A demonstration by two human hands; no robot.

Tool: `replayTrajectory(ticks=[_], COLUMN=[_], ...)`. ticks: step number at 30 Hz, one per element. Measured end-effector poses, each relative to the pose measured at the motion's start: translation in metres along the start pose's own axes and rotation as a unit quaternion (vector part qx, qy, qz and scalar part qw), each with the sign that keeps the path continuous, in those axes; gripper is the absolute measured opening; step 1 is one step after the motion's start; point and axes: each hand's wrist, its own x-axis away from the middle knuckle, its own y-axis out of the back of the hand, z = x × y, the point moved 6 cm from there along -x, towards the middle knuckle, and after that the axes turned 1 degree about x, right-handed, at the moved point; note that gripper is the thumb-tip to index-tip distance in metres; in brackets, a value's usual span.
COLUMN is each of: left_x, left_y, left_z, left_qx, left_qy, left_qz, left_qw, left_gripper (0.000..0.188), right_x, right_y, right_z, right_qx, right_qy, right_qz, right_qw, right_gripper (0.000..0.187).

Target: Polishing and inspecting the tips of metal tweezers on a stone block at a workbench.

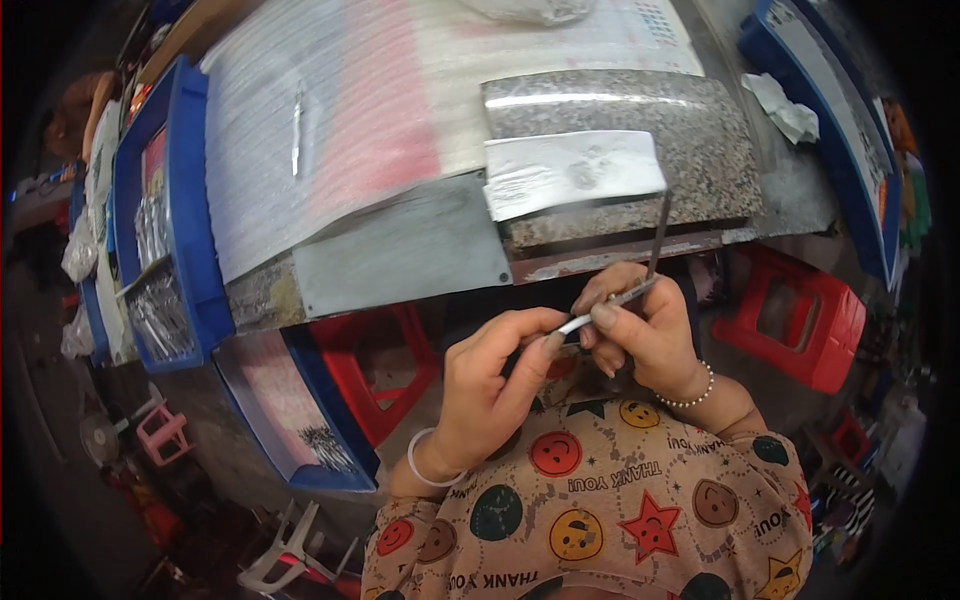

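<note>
My left hand point(495, 375) and my right hand point(640, 325) meet in front of my chest, below the bench edge. Together they pinch a small flat metal piece point(605, 305) that lies slanted between the fingertips. The right hand also grips a thin metal rod point(660, 235) that rises to a sheet of grey abrasive paper point(570, 172) on a speckled stone slab point(700, 130). Both wrists carry bracelets.
A corrugated sheet point(340, 110) covers the bench with a small metal piece point(297, 130) on it. Blue trays point(190, 200) at the left hold several metal parts; another blue tray point(300, 410) sits lower. Red stools point(800, 320) stand under the bench. A crumpled cloth point(785, 110) lies right.
</note>
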Motion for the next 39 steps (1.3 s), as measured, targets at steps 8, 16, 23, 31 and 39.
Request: replayTrajectory(ticks=[8, 16, 23, 31, 39], left_x=[0.015, 0.019, -0.076, -0.134, -0.071], left_y=[0.009, 0.078, 0.191, 0.206, 0.085], left_z=[0.021, -0.002, -0.033, -0.001, -0.041], left_qx=[0.127, -0.002, -0.358, -0.515, -0.311], left_qy=[0.04, -0.016, -0.146, -0.087, -0.161], left_qz=[0.033, -0.181, -0.389, -0.318, -0.085], left_qw=[0.991, 0.983, 0.836, 0.791, 0.933], left_gripper=[0.018, 0.014, 0.013, 0.015, 0.028], right_x=[-0.001, -0.013, 0.004, 0.007, -0.028], right_y=[-0.009, -0.033, -0.034, -0.028, 0.016], right_z=[-0.012, -0.014, 0.001, 0.038, 0.105], right_qx=[0.069, 0.055, 0.224, 0.406, 0.48], right_qy=[0.007, 0.013, -0.009, 0.097, 0.16], right_qz=[-0.012, 0.051, 0.086, 0.104, -0.099], right_qw=[0.998, 0.997, 0.971, 0.903, 0.857], right_gripper=[0.01, 0.043, 0.013, 0.017, 0.014])
